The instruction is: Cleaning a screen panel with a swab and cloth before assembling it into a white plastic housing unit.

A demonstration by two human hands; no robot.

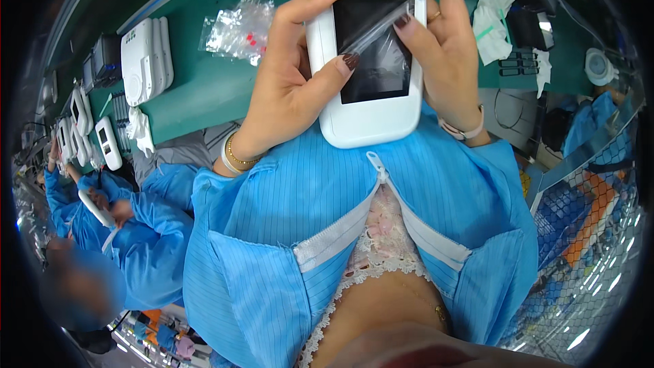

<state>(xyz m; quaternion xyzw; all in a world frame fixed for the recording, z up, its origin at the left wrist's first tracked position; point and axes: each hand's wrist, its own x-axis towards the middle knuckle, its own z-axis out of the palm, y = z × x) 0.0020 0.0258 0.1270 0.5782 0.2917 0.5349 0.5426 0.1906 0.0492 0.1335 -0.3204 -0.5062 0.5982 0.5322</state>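
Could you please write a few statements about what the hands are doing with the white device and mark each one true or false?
1. The left hand grips the white device by its left edge. True.
2. The device's screen is lit and bright. False: it is dark.
3. The right hand pinches a clear film strip at the screen's top right corner. True.
4. The device lies flat on the green bench. False: both hands hold it above the bench.
5. White devices stand on the bench to the left. True.
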